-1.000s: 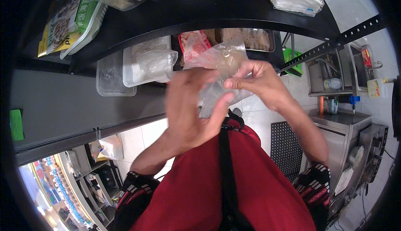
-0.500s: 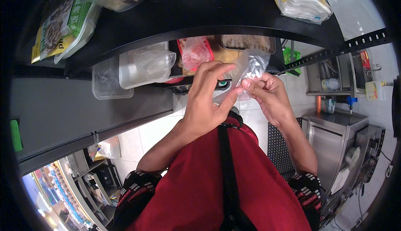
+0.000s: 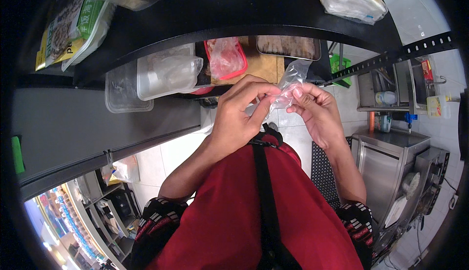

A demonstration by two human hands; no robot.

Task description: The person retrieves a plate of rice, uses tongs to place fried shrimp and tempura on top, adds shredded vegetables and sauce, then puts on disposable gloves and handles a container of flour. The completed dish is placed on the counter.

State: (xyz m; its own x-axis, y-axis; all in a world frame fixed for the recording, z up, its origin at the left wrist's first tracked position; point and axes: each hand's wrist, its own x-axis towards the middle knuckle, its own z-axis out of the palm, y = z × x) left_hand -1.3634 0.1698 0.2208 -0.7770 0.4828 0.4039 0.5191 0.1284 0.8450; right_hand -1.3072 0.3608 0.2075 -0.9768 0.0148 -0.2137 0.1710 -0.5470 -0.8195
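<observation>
A clear plastic bag [image 3: 296, 71] is pinched between my two hands in front of my red apron. My left hand [image 3: 240, 108] holds the bag's near left part between thumb and fingertips. Opposite it, my right hand [image 3: 316, 111] grips the bag with thumb and forefinger, the other fingers curled. The bag is thin and crumpled, and I see nothing inside it. Just beyond my hands lies a red tray [image 3: 243, 60] with pinkish food under clear plastic, on a wooden board [image 3: 266, 68]. Behind the bag sits a metal tray [image 3: 289, 46] of pale, elongated pieces.
Clear plastic containers [image 3: 166, 72] stand left of the board, beside a grey counter [image 3: 93, 128]. A black shelf [image 3: 234, 11] overhangs the work area, bearing packaged goods [image 3: 73, 25] and a plastic-wrapped pack [image 3: 352, 1]. To the right are a steel cabinet [image 3: 386, 157] and a green basket [image 3: 340, 67].
My left hand's fingers have closed onto the bag, where thumb and forefinger were spread before. The bag's top has dropped slightly, and more of the red tray and board shows.
</observation>
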